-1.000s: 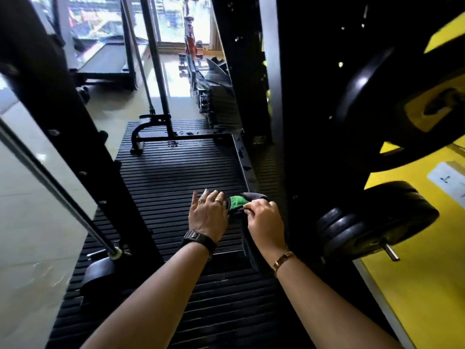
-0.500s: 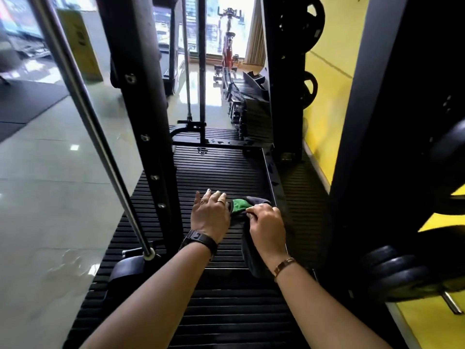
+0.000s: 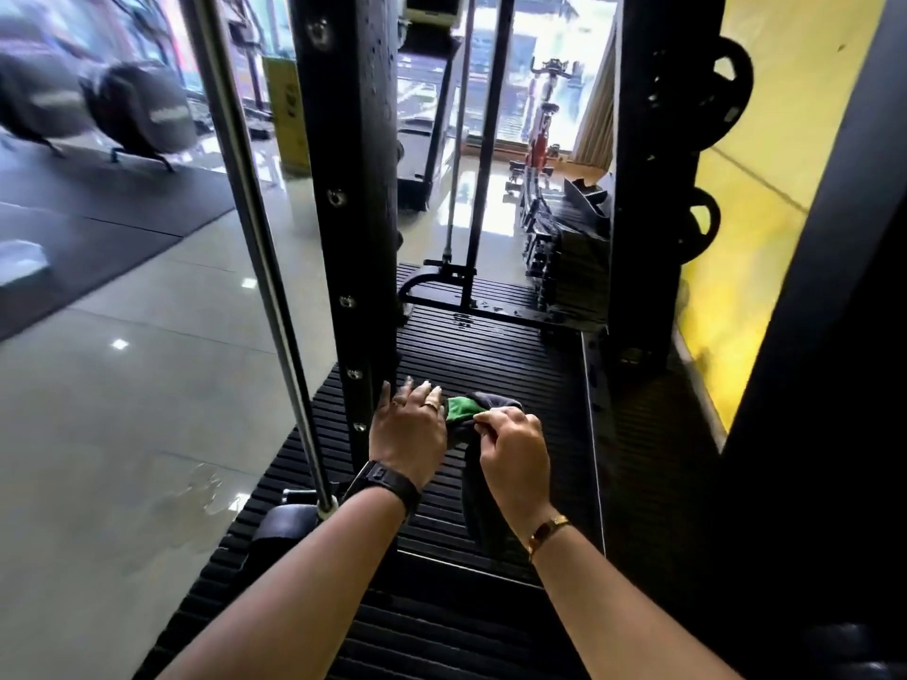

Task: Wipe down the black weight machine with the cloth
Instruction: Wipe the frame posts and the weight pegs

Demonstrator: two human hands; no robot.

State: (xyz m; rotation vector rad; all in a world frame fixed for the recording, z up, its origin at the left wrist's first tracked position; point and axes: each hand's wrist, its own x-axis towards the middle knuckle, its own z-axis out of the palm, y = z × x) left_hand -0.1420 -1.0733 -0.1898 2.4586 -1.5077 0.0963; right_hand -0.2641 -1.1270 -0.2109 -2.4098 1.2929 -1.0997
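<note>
While my right hand (image 3: 515,451) pinched the cloth (image 3: 460,409) over the ribbed base (image 3: 520,358) of the machine (image 3: 354,213) and my left hand (image 3: 410,429) touched its green end with straight fingers, I judged it best to fold a flat pad, then rub along the base.

I see a ribbed black platform (image 3: 491,365) that lies on a glossy tiled floor (image 3: 147,409). On the platform stand a black upright post (image 3: 353,188) and, at the far end, a curved black foot bar (image 3: 427,282). On the tiles at left lies a dark mat (image 3: 98,228).
</note>
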